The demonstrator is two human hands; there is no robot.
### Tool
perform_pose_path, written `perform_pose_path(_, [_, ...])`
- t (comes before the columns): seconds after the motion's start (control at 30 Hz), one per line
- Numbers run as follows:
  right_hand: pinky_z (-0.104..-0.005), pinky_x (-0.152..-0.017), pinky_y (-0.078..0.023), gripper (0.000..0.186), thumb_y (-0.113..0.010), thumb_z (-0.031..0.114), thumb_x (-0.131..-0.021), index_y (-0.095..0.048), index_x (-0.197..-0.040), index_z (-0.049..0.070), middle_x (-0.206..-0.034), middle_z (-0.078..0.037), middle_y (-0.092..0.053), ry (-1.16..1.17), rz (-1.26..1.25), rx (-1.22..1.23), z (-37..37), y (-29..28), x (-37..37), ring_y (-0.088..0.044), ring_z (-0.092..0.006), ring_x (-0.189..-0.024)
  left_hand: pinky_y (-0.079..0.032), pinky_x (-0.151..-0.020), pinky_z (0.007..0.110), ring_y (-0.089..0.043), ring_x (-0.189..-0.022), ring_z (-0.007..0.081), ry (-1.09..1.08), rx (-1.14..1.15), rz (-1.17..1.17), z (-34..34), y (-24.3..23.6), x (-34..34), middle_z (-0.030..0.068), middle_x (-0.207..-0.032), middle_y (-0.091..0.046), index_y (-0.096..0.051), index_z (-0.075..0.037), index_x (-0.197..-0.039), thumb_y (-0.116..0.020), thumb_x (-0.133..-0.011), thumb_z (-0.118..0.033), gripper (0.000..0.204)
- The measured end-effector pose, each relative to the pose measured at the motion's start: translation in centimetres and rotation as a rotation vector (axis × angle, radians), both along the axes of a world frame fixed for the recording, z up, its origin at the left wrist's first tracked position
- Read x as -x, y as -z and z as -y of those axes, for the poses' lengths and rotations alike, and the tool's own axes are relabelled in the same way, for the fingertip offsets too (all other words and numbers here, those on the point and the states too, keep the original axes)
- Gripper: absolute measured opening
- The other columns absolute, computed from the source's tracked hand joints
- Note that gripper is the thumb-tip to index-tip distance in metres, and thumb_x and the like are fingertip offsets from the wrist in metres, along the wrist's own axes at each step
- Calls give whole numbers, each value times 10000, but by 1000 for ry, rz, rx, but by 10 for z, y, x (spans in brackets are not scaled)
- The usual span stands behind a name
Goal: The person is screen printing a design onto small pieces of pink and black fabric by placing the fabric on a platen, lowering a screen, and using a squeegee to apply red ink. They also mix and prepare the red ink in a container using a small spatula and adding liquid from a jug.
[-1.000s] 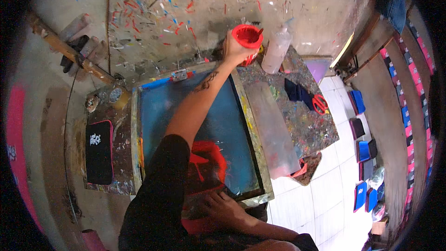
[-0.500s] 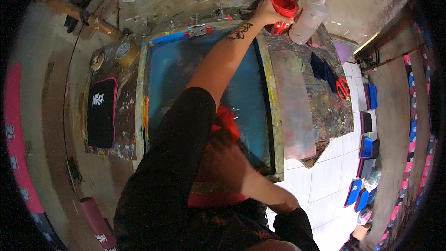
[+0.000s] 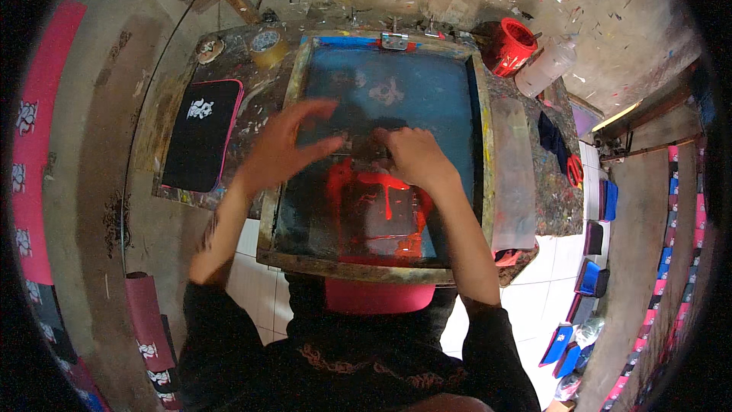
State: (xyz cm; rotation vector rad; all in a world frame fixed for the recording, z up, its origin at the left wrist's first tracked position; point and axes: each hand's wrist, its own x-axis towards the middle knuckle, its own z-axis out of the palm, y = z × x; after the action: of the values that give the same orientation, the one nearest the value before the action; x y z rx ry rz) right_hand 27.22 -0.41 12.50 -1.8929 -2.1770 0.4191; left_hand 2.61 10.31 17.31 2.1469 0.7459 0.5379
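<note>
A wood-framed printing screen (image 3: 358, 76) with blue-grey mesh lies before me. Wet red ink (image 3: 387, 197) is smeared across its near half, with a thick streak in the middle. Over the left part of the mesh hovers my left hand (image 3: 286, 141), its thumb and fingers spread with nothing between them. My right hand (image 3: 415, 154) is closed above the ink's far edge. Something dark seems to be at its fingers, too dim to name. A red plastic cup (image 3: 512, 47), stained with ink, stands past the frame's far right corner, a stick leaning in it.
Left of the frame lies a black pouch (image 3: 204, 136) with pink edging, near a tape roll (image 3: 268, 49). A cloudy plastic bottle (image 3: 546, 69), a dark cloth (image 3: 550, 137) and red-handled scissors (image 3: 574, 171) lie to the right. A metal hinge clamp (image 3: 394, 41) sits at the frame's far edge.
My left hand has let go of the red cup and come back over the left of the screen. My right hand has moved away from the near edge. The view has shifted.
</note>
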Motion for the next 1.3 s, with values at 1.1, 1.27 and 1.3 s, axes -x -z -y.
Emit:
perform_pose_path(1.1, [-482, -731, -566, 437, -744, 208, -789, -597, -1189, 108, -1020, -85, -678, 74, 211, -128, 61, 7, 57, -689, -342, -990, -517, -1022, 430, -668, -1194, 320, -403, 73, 90, 169, 78, 111, 162, -1269, -704, -676, -45, -1257, -752, -903, -95, 366])
perform_pose_path(1.27, [-467, -759, -570, 399, -716, 203, -813, -608, -1186, 109, -1037, -78, -680, 13, 203, -281, 82, 28, 67, -687, -321, -1004, -511, -1032, 434, -661, -1212, 328, -451, 120, 91, 174, 82, 115, 162, -1274, -703, -680, -61, -1262, -764, -895, -107, 378])
perform_pose_path(1.3, [-466, -764, -569, 400, -716, 197, -813, -611, -1189, 110, -1036, -78, -679, -29, 203, -281, 103, 29, 78, -689, -320, -995, -511, -1032, 435, -662, -1212, 330, -456, 109, 95, 175, 84, 118, 163, -1275, -703, -681, -64, -1262, -767, -893, -107, 381])
